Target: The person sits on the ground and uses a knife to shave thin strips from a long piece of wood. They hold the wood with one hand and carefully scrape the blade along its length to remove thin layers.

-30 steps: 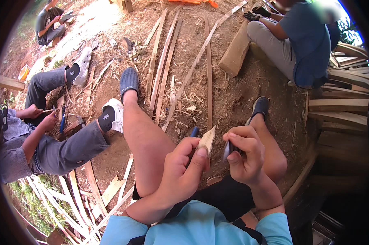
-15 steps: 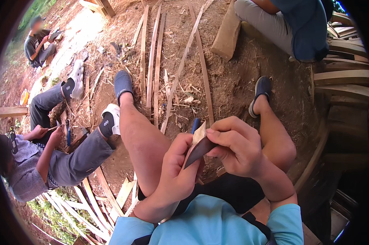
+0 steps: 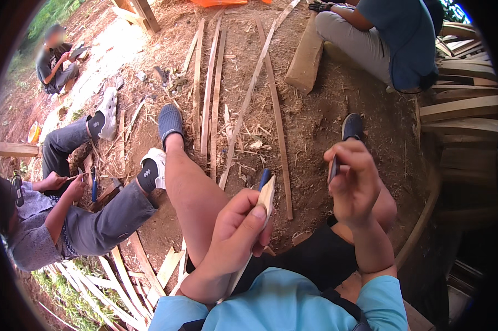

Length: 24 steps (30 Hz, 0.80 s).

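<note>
My left hand is closed round a pale wooden strip, thumb pressed along it. The strip's pointed tip sticks up past my fingers, and its lower end runs back toward my left forearm. A blue, rounded end of something shows just behind the tip; I cannot tell whether it is held or lies beyond. To the right and apart from the wood, my right hand is raised and pinches a dark blade, seen nearly edge-on and partly hidden by the fingers.
Long wooden strips and shavings lie on the dirt ahead. A thick wooden block stands beside a seated person. Another person works close on my left, a third sits farther off. Stacked wood fills the right side.
My right hand has pulled the dark blade away from the strip, up and to the right. The left hand still grips the strip, its tip now uncovered. The view has tilted slightly.
</note>
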Available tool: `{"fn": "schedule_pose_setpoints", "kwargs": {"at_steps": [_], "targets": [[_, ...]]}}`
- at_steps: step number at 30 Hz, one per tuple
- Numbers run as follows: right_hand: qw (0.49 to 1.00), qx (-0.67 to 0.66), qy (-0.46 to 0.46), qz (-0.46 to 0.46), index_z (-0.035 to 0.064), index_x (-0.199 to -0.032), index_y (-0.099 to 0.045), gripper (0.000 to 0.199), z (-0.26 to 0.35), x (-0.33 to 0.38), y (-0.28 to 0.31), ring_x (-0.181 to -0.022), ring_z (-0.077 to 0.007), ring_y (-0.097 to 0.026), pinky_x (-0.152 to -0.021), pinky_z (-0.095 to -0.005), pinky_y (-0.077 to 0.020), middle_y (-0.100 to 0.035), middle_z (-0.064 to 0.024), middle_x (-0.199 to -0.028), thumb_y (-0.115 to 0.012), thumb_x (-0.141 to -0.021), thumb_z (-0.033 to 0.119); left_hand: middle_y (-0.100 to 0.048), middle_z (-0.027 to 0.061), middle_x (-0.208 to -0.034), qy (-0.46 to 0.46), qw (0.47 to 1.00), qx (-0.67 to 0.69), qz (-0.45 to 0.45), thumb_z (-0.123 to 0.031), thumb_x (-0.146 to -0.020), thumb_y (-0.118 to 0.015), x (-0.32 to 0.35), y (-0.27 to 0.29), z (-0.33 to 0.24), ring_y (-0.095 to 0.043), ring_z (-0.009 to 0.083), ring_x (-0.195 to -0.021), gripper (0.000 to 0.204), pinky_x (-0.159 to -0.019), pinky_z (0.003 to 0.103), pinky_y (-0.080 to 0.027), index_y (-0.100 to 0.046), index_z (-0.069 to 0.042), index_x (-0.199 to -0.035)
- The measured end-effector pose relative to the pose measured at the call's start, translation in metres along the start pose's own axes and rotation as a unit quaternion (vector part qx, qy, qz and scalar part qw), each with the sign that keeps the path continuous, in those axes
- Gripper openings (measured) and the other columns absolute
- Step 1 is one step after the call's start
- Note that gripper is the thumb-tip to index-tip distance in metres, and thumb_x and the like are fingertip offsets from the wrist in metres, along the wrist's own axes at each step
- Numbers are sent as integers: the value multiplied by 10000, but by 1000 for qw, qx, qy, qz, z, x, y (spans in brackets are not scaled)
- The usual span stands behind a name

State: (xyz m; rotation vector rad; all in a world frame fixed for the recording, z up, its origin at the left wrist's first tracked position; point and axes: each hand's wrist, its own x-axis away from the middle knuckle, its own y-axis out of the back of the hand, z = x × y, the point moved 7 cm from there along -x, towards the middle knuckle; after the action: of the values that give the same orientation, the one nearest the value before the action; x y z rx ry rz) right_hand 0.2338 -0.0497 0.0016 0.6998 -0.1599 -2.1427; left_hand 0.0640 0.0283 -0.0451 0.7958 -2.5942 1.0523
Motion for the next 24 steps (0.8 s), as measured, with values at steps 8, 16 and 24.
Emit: {"fn": "schedule_pose_setpoints", "kwargs": {"at_steps": [8,16,24], "targets": [[995,14,57,80,-4,-1063,-608,287,19,3,-28,-753,-226,-631,-610,-293,-515,-618,-161,-931,-702,-843,155,-508,28,-645,13,991,108,74,-287,-1000,-441,-5,-3,4,-455,56,-500,259,-384,177,-345,-499,-38,-1037],[985,-5,57,164,17,-1050,-643,312,23,0,-46,-768,-272,-641,-642,-333,-532,-626,-132,-932,-740,-770,117,-560,87,-812,2,997,77,-1,-264,-967,-484,-5,4,3,-496,94,-514,283,-335,186,-344,-499,-1,-1071],[987,11,43,155,18,-1038,-620,312,28,4,-47,-738,-273,-648,-632,-342,-536,-625,-152,-920,-740,-764,101,-529,-15,-721,35,998,22,37,-249,-1021,-427,-6,-2,7,-476,31,-550,213,-476,168,-390,-493,-73,-1123]]}}
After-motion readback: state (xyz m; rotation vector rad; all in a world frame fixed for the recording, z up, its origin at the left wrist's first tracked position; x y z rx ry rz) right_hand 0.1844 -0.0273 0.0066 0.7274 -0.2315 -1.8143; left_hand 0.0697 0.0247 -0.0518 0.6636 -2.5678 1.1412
